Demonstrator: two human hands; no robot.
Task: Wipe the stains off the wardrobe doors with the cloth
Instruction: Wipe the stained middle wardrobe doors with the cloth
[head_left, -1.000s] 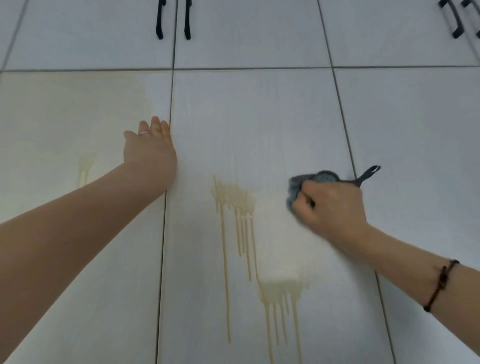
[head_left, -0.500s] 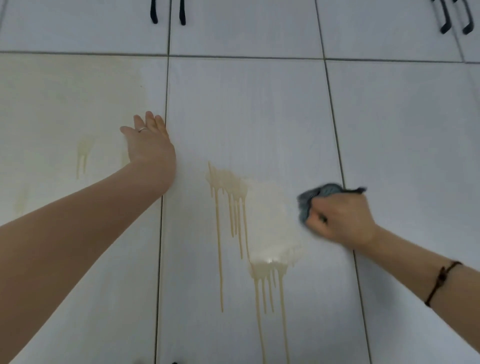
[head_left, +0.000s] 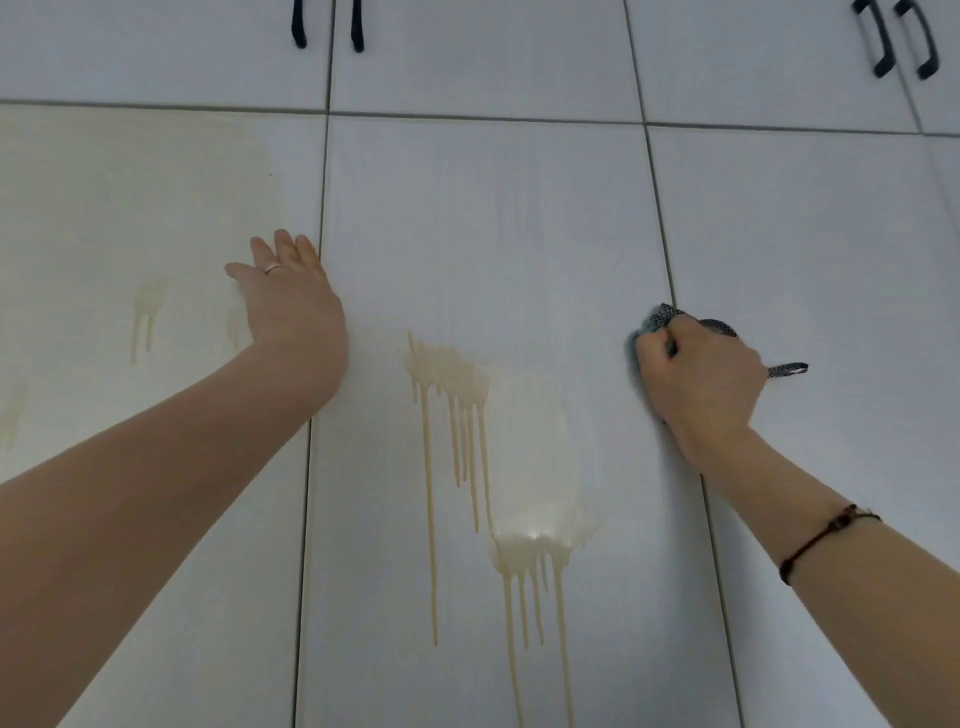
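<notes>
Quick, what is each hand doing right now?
Left hand: open, flat against the wardrobe door.
Right hand: closed, gripping the cloth.

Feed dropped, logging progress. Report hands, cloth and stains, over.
Left hand flat on left door. Right hand grips cloth at right edge of middle door. Drip stains unwiped mid-door, fainter stains on left door. Nothing blocking.

Pale grey wardrobe doors filled the whole view, divided by thin dark seams. Pairs of black handles showed near the top. The light was soft.
</notes>
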